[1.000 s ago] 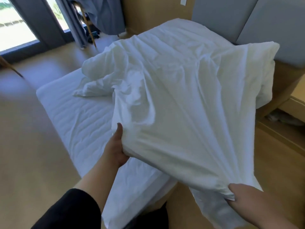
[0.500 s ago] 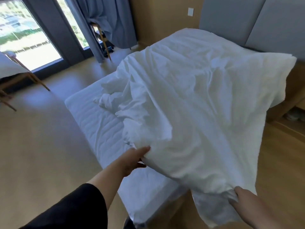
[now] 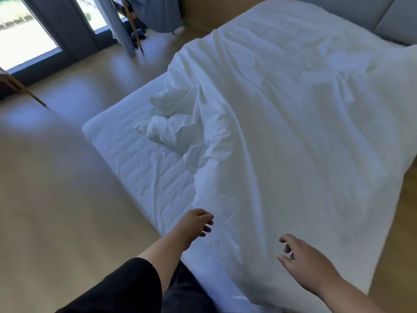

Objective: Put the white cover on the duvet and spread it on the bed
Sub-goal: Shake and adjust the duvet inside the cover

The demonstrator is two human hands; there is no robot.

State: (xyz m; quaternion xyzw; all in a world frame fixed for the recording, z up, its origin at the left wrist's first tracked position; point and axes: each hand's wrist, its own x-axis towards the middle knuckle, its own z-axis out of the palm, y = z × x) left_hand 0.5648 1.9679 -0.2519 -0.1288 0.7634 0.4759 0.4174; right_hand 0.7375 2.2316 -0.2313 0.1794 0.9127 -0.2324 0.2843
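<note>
White fabric-covered duvet (image 3: 293, 136) lies spread, wrinkled, over the white quilted mattress bed (image 3: 140, 168); left corner bunched.

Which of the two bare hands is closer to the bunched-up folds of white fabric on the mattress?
The left hand, with the black sleeve, is nearer the crumpled white fabric bunch. The right hand hovers over the smoother white covered duvet.

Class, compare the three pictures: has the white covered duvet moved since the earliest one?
Yes. The duvet was held up off the mattress; now it has dropped and lies across it. Both hands, left hand and right hand, have let go.
</note>
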